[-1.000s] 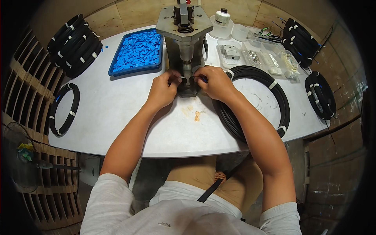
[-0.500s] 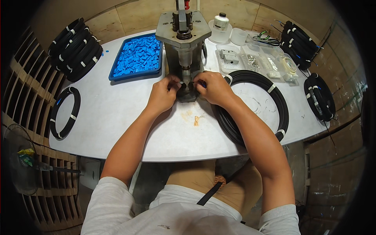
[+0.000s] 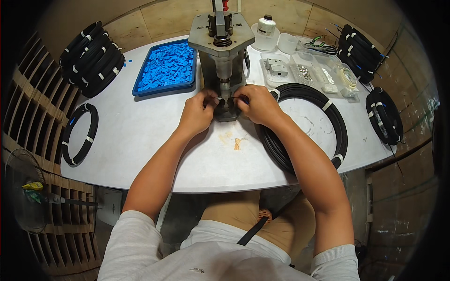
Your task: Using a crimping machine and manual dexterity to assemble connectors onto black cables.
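Press of angular-topped grey metal stood between bare right hand, pinching thin dark strand, and bare left hand, grip too obscured to tell.

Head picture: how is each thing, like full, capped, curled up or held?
Left hand: pinching a small pale piece
Right hand: pinching a thin dark strand
Metal press: standing upright
Blue tray: filled with blue pieces
Large black coil: wound, bound with white bands
Small black coil: wound, bound too
Left coil stack: piled up
White bottle: upright, black cap on
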`<state>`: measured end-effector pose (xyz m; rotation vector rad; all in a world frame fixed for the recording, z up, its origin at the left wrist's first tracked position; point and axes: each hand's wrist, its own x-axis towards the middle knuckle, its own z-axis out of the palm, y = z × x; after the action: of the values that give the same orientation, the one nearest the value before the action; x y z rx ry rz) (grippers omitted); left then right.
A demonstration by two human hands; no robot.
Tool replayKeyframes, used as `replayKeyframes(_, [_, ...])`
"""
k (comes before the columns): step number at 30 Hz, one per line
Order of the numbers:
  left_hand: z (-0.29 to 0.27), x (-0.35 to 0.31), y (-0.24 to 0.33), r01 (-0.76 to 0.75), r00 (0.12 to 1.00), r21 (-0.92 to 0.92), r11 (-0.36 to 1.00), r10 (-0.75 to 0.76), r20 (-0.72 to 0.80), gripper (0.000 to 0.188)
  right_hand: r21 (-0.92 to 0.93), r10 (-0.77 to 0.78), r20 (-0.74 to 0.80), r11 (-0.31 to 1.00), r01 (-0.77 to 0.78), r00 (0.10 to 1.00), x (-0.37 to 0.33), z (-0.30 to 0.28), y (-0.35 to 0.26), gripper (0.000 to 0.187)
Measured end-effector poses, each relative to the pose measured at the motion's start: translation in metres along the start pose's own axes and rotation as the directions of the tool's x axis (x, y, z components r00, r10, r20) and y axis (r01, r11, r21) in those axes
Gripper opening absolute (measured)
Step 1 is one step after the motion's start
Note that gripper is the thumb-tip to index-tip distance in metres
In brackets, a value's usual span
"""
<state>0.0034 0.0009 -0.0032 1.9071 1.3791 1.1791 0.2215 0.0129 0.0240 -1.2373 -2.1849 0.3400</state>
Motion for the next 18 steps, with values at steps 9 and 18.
replayKeyframes(9, [-0.0006,-0.0011,0.0036,0.011,1.0,0.022,1.0,-0.011,0.001,0.017,0.018,-0.042,-0.067,0.999,0.043,0.997,-0.0017,0.0009,-0.0012,0.017])
replayKeyframes(18, [-0.0007,-0.0003,0.0025,0.001,1.0,0.03,1.0,-0.002,0.005,0.018,0.002,-0.049,-0.063,0.999,0.049,0.997,-0.0008,0.0009,-0.0001,0.018])
